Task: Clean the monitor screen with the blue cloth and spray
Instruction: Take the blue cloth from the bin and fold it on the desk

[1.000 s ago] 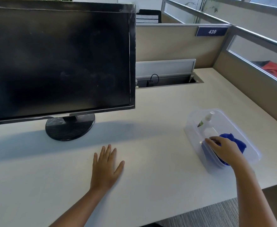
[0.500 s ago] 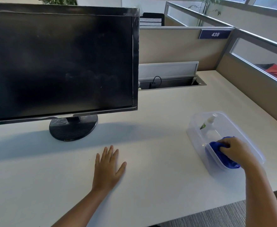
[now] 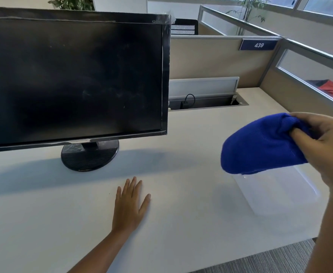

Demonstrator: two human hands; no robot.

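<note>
Left hand (image 3: 131, 203) flat on the white desk (image 3: 43, 223), palm down, fingers spread and pointing away toward the monitor, gripping nothing. Right hand (image 3: 327, 146) raised above the desk at the right, fingers pinched shut on a gathered corner of the blue cloth (image 3: 260, 146). Cloth bunched into a rounded mass, long axis running from the pinched upper-right end down to the lower left, bulk hanging left of the hand and clear of the desk. Clear plastic container (image 3: 276, 196) on the desk directly beneath cloth and hand, its far part hidden by the cloth; visible part showing no contents, spray bottle not discernible. Left hand well apart from the cloth, lower and to its left. Farther back, monitor (image 3: 73, 75) upright on a round black stand (image 3: 89, 156), dark screen facing the viewer with faint smudges. Behind it, open cable tray (image 3: 207, 101) set into the desk, a black cable inside, then partition panel with blue tag (image 3: 258, 44) reading 439.
</note>
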